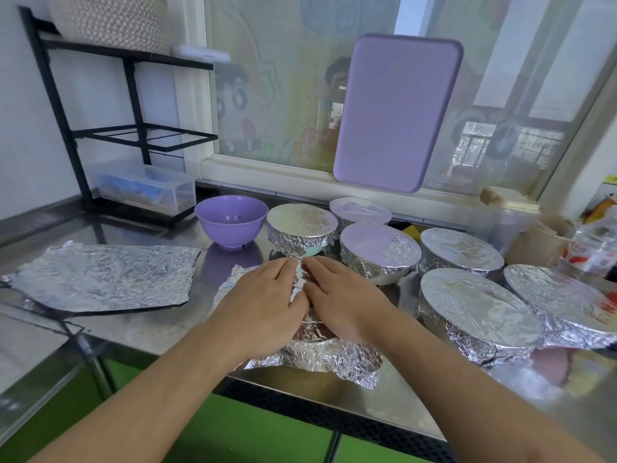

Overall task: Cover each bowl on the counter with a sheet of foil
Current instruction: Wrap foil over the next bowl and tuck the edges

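Both hands flat on a foil sheet [310, 355] draped over a bowl at the front edge of the counter [140, 332]. The bowl itself is hidden under foil and hands; its presence is inferred from the domed shape, not seen.

Left hand [263, 302]: palm down, fingers straight and together, pressing the foil. Right hand [337, 295]: same pose, mirrored, fingertips meeting the left's along a raised crease in the middle. Neither hand curls round or pinches anything; both lie open and press. Forearms come in low from the near side, wrists roughly level.

Handling, judged: foil is very light, thin, holds any fold it is given, and tears easily at a crease. Loose skirt hangs crumpled at the near side. Best taken at that overhang and crimped down round the rim, with one palm steadying the top so the light bowl does not slide on the steel.

Six covered bowls [379, 252] stand to the right and behind. One purple bowl [231, 220] is uncovered, back left. A spare foil sheet [103, 275] lies flat at left, apart from it.
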A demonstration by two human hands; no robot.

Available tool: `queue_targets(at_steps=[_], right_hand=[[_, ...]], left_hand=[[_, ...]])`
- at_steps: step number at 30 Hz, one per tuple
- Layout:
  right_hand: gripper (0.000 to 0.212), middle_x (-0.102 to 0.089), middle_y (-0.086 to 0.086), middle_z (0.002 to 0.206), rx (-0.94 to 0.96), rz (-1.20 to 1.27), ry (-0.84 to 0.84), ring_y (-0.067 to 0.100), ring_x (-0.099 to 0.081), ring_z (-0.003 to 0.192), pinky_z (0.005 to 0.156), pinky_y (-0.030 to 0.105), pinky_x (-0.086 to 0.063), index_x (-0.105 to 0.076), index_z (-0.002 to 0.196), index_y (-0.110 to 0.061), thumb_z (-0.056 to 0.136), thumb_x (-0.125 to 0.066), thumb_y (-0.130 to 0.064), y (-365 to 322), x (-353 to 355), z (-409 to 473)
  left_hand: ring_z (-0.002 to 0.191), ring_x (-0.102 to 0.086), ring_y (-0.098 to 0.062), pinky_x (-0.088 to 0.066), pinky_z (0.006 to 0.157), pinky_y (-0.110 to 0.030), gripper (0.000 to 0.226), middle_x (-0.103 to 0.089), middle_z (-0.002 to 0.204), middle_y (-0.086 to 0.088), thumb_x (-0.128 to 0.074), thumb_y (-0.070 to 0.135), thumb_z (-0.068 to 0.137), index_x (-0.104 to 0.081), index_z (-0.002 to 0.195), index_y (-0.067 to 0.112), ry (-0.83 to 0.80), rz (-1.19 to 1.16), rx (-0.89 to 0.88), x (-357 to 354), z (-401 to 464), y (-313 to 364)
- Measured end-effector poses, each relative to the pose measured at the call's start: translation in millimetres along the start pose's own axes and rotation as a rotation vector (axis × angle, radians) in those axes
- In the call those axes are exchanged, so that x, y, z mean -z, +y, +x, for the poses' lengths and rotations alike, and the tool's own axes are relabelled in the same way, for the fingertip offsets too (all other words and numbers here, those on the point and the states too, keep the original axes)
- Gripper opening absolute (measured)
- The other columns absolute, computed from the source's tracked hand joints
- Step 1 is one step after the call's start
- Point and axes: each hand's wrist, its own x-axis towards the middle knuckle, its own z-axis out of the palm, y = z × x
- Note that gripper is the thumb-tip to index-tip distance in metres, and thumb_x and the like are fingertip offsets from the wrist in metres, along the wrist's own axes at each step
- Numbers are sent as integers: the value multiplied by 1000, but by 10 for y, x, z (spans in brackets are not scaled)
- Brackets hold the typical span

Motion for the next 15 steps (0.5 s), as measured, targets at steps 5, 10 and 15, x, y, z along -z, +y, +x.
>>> queue_targets(at_steps=[5, 10, 15], right_hand=[[42, -53, -1, 146, 4, -14, 3, 24, -51, 133, 109, 45, -46, -48, 147, -24, 107, -39, -33, 20, -19, 5], [40, -54, 0, 145, 16, -11, 13, 25, -51, 132, 109, 45, -46, -49, 146, -22, 107, -41, -32, 31, -31, 9], [43, -52, 0, 150, 62, -30, 37, 23, -48, 138, 113, 44, -42, -48, 149, -19, 108, -41, -32, 53, -27, -19]], left_hand=[[157, -16, -14, -16, 129, -32, 68, -17, 173, 1, -24, 47, 109, -11, 167, 13, -38, 67, 5, -17, 9, -4], [159, -14, -15, -16, 129, -33, 68, -14, 174, -1, -27, 41, 109, -5, 168, 14, -53, 31, 25, 31, 17, 20], [156, -21, -21, -18, 128, -35, 80, -23, 170, -9, -4, 49, 98, -19, 164, 7, 11, 126, -17, -18, 1, 82]])
